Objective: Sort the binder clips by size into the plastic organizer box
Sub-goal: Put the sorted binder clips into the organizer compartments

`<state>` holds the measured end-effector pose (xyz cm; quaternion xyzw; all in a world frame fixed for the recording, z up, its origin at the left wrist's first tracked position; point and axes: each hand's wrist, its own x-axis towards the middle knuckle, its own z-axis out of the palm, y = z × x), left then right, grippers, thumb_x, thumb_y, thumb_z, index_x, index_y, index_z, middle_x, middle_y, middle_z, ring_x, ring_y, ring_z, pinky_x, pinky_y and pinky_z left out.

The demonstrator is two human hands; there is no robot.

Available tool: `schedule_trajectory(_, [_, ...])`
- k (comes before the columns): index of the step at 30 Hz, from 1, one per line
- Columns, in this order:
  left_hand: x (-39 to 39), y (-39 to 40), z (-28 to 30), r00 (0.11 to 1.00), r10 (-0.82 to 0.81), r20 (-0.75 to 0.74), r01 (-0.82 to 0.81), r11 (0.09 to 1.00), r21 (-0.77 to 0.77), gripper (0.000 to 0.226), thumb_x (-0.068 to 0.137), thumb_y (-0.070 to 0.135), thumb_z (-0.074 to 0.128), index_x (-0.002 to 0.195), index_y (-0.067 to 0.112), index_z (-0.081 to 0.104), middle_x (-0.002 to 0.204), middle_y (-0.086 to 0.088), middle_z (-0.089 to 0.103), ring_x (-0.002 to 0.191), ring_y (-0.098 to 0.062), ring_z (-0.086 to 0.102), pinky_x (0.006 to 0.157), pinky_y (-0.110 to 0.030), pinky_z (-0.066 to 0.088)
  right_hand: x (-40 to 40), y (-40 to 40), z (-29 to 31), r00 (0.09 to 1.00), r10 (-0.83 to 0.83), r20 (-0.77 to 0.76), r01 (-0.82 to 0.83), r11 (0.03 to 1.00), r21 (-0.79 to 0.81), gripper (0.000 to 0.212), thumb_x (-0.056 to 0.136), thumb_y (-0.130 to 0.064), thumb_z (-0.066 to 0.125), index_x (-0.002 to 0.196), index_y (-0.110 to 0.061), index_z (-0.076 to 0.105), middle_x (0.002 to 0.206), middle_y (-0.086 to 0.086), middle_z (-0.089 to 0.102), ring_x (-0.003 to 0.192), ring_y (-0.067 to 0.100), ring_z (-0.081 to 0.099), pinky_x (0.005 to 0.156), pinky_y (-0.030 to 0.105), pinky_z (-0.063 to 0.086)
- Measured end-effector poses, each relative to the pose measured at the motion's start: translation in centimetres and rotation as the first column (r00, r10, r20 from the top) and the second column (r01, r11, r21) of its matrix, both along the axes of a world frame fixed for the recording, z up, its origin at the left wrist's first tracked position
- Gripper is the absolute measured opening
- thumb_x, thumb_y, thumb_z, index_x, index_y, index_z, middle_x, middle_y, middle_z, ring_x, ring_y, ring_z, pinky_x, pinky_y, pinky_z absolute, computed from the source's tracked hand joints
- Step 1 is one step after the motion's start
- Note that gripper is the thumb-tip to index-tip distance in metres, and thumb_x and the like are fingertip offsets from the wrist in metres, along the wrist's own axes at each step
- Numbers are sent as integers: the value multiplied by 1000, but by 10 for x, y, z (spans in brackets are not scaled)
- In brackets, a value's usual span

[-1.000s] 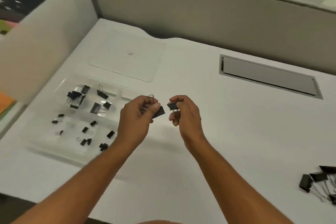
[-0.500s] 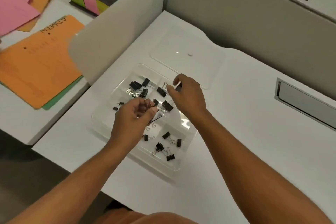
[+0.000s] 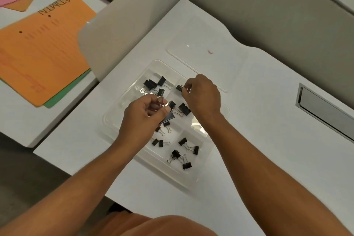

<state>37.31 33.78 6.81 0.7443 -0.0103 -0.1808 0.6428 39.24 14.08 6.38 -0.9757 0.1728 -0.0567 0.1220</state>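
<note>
A clear plastic organizer box (image 3: 193,179) lies on the white desk with several black binder clips spread over its compartments. My left hand (image 3: 145,115) hovers over the box's middle and pinches a large black binder clip (image 3: 168,117) by its wire handles. My right hand (image 3: 201,96) is over the far right compartment and pinches a smaller black clip (image 3: 179,87) by its handle, low over the box floor. Larger clips (image 3: 153,84) sit in the far left compartment, small ones (image 3: 183,156) in the near compartments.
The box's clear lid (image 3: 206,50) lies flat behind it. A grey partition (image 3: 122,30) stands to the left, with orange folders (image 3: 38,51) on the neighbouring desk. A metal cable hatch (image 3: 323,109) is set into the desk at the right.
My right hand has drawn a little back toward me and lowered its clip into the far right compartment. My left hand stays over the box with its clip. The camera has tilted further down.
</note>
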Motion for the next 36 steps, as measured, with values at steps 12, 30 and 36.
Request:
schedule_trajectory(12, [2,-3,-1,1000,6,-14,-5,1000,25,13,90,26,81,99,26,73,89,0,74,81,-18,77,76,-36,65,-24,-2,27,989,4,-147,81,820,567,18,95,-39,51,91,-30,65,96,-2,51,75,6,49,69,26,37])
schedule_trajectory(30, [25,-38,2,971,-132,202,86,971,221,5,95,28,74,99,28,72,88,12,73,87,-5,70,78,-26,54,-73,15,18,972,-231,51,156,789,594,25,98,-10,58,113,-24,71,106,-11,71,94,0,65,75,8,46])
schedule_trajectory(36, [49,-84,-2,896,-359,260,159,808,567,8,103,36,61,108,33,66,88,8,75,96,-16,64,88,-38,24,-90,15,17,939,-337,67,219,739,637,26,98,-12,56,118,-24,70,110,-12,70,94,-1,64,74,4,44])
